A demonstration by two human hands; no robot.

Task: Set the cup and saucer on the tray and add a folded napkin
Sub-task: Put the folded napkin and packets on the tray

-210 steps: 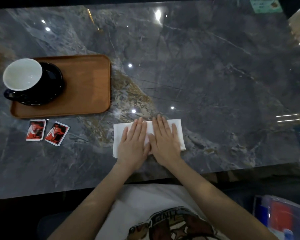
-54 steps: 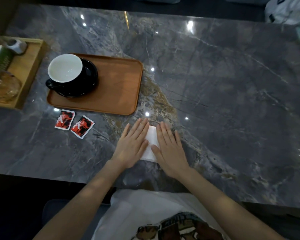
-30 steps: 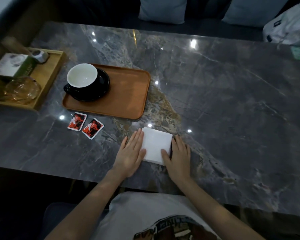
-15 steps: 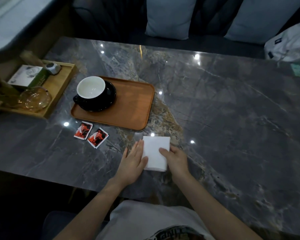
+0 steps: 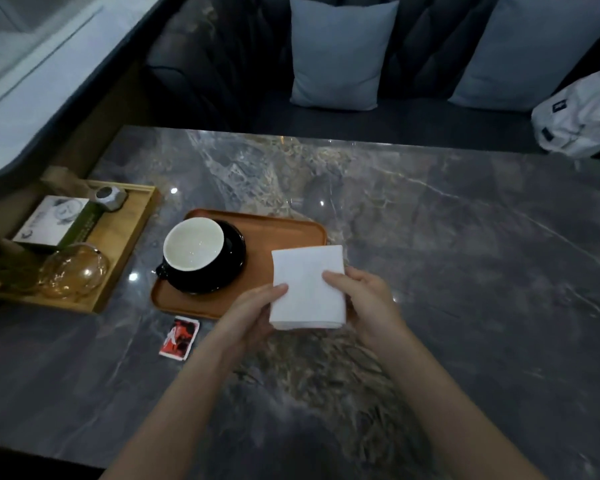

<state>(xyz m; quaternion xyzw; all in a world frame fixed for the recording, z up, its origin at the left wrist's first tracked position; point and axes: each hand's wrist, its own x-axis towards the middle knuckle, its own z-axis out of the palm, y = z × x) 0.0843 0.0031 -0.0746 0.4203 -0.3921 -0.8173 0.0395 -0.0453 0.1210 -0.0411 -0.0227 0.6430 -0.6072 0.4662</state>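
A white folded napkin is held off the table between both hands, over the tray's near right corner. My left hand pinches its left edge and my right hand grips its right edge, thumb on top. The brown wooden tray lies on the grey marble table. On its left half stands a black saucer carrying a black cup with a white inside, handle toward the near left.
A red sachet lies on the table in front of the tray. A lighter wooden tray at the left holds a box, a glass bowl and a small metal piece. Behind the table are a sofa with cushions and a white bag.
The napkin went from a long strip to a small square under my hands. Both hands have now lifted it off the table toward the tray. The view has tilted up.
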